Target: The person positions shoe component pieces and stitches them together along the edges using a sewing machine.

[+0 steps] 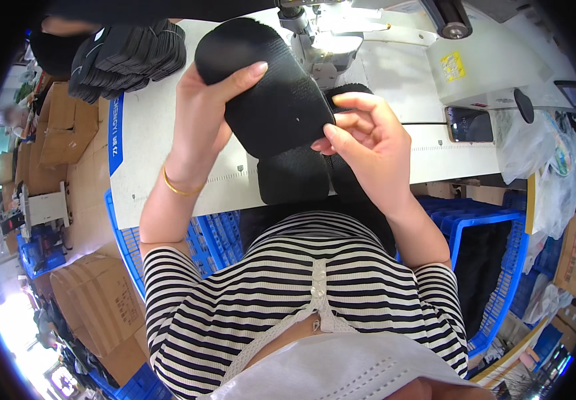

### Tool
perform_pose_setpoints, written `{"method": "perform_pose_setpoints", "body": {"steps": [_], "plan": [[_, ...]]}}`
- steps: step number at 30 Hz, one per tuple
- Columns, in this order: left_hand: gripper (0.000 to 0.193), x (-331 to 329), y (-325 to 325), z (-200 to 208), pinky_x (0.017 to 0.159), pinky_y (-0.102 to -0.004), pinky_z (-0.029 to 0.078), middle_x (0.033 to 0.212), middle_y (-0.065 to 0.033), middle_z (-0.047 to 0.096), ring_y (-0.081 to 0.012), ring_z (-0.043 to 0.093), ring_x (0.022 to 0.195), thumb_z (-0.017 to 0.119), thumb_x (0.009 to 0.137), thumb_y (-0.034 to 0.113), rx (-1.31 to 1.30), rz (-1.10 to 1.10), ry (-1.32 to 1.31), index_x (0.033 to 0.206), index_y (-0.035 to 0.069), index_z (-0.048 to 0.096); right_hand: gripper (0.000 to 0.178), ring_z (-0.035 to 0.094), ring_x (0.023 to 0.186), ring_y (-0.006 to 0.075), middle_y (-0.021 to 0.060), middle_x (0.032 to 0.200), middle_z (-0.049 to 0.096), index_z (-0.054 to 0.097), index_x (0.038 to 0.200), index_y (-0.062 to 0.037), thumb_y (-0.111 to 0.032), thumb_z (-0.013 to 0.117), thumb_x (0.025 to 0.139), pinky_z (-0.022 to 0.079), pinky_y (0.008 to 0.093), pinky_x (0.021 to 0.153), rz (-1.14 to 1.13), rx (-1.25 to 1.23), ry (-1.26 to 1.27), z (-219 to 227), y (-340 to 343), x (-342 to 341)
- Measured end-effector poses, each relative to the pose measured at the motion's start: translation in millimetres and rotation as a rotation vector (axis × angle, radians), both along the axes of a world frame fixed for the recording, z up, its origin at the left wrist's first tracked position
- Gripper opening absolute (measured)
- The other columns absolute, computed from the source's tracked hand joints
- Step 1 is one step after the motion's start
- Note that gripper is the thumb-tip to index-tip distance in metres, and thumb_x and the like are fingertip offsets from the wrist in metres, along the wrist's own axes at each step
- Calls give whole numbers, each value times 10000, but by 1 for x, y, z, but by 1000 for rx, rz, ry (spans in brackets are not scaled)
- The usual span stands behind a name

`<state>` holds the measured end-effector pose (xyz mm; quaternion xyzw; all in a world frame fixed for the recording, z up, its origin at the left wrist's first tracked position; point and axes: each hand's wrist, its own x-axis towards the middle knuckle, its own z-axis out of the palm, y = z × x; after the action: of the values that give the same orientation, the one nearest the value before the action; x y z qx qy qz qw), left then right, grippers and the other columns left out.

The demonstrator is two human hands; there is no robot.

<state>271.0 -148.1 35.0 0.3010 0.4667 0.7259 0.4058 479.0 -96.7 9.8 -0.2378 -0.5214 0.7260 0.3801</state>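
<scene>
A black, rounded fabric piece (271,100) with a textured face is raised above the white sewing table (188,180). My left hand (211,100) grips it at its left side, thumb lying across the top. At its right edge, my right hand (374,140) pinches it between thumb and fingers, which are bent. Further black fabric (293,177) lies beneath it along the table's near edge; whether it is joined to the held piece I cannot tell. Just beyond the piece stands the lit sewing machine head (331,53).
A thick stack of black pieces (128,57) sits at the far left of the table. A phone (469,125) lies to the right, near clear plastic bags (534,153). Blue crates (461,223) stand below the near edge, and cardboard boxes (98,303) are on the left.
</scene>
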Motion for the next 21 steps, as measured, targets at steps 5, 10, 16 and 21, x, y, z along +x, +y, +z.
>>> {"method": "perform_pose_setpoints", "body": {"steps": [5, 10, 16, 21], "plan": [[313, -25, 43, 15, 779, -299, 556, 965, -95, 691, -189, 683, 830, 762, 760, -38, -7, -179, 220, 1053, -29, 650, 176, 721, 709, 218, 179, 870, 717, 632, 996, 65, -79, 539, 959, 579, 269, 605, 75, 71, -73, -2, 27, -13], [146, -82, 72, -7, 777, -303, 570, 1062, -135, 699, -227, 685, 951, 615, 889, -42, -224, -107, 514, 971, -33, 737, 213, 723, 710, 228, 224, 918, 718, 627, 963, 69, -117, 524, 970, 581, 272, 607, 106, 84, -20, 7, 36, -23], [135, -81, 83, -1, 737, -314, 563, 942, -99, 705, -226, 675, 815, 757, 824, 56, -309, -25, 366, 942, 0, 722, 221, 724, 719, 242, 234, 941, 715, 617, 1007, 86, -107, 515, 972, 586, 287, 614, 117, 50, -3, 6, 34, -29], [195, -68, 77, 12, 742, -321, 553, 931, -100, 695, -233, 672, 814, 771, 792, 49, -312, 49, 649, 969, 6, 701, 224, 726, 725, 261, 249, 958, 709, 610, 1019, 87, -112, 517, 975, 590, 307, 621, 88, 22, 23, 4, 32, -34]]}}
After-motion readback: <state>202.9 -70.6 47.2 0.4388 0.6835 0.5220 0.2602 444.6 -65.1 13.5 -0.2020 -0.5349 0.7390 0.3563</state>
